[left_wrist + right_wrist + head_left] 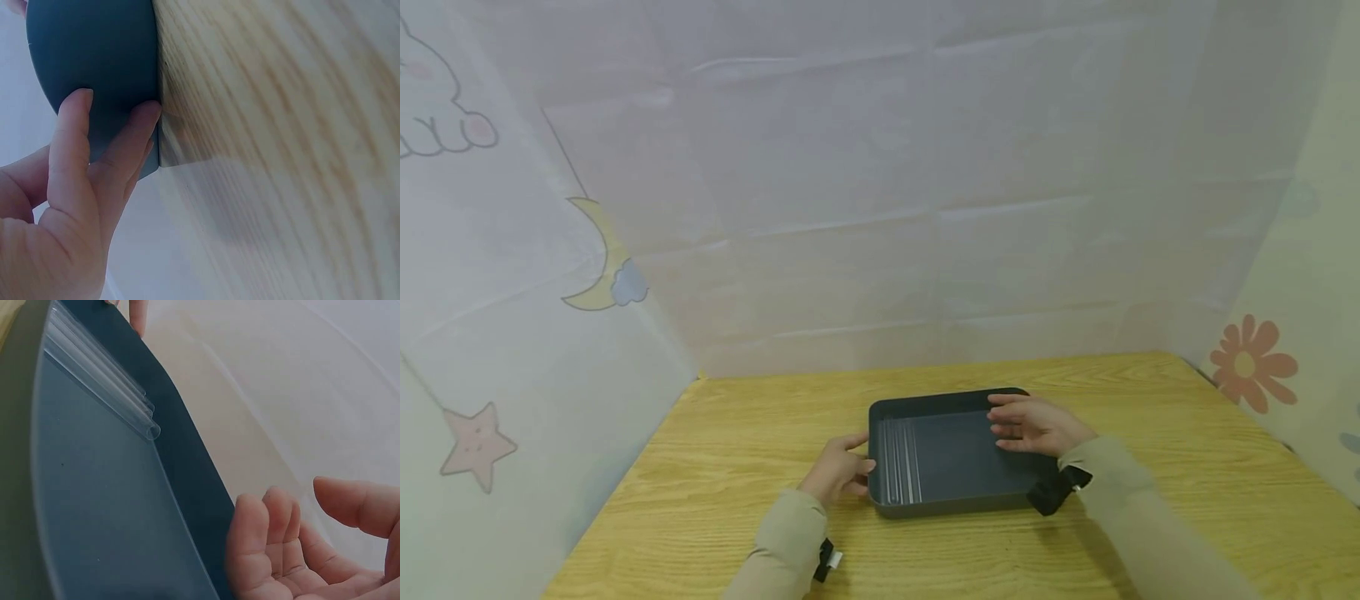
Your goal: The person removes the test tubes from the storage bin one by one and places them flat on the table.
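Observation:
A dark blue-grey rectangular tray (970, 454) lies on the wooden table, its low walls standing all round. Several clear plastic tubes (901, 462) lie side by side along its left end; the right wrist view shows the round open end of one tube (152, 432). At the tray's left wall is my left hand (838, 471). Fairly straight fingers (74, 131) of that hand touch the outer side of the wall. My right hand (1033, 425) hovers over the right part of the tray, fingers loosely bent and apart from the thumb, holding nothing.
The wooden table (737, 467) reaches back to a pale creased sheet (850, 167). Printed side hangings with a moon (597, 258) and a red flower (1251, 362) flank it. Black straps with small cameras sit at both wrists.

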Demonstrator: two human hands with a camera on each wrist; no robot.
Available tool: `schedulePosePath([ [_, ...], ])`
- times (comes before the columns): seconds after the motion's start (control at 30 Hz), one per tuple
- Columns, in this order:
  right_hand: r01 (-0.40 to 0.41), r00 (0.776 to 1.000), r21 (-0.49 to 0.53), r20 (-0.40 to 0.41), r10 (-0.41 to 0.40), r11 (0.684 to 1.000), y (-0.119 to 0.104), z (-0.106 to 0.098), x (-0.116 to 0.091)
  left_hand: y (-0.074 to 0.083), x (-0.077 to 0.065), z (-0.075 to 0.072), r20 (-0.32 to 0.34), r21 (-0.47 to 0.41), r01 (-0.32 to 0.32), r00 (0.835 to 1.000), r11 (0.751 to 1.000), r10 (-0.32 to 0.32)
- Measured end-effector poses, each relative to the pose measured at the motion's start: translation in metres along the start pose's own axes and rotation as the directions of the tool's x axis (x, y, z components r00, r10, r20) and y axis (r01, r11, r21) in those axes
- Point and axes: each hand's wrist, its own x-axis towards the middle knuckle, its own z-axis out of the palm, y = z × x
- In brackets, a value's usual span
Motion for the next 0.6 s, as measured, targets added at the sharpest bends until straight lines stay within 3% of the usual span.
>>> schedulePosePath([
  [0.6, -0.016, 0.998, -0.051, 0.054, 0.019, 0.999, 0.01, 0.02, 0.015, -0.001, 0.002, 0.001, -0.011, -0.011, 0.005, 1.0, 1.0, -0.005],
])
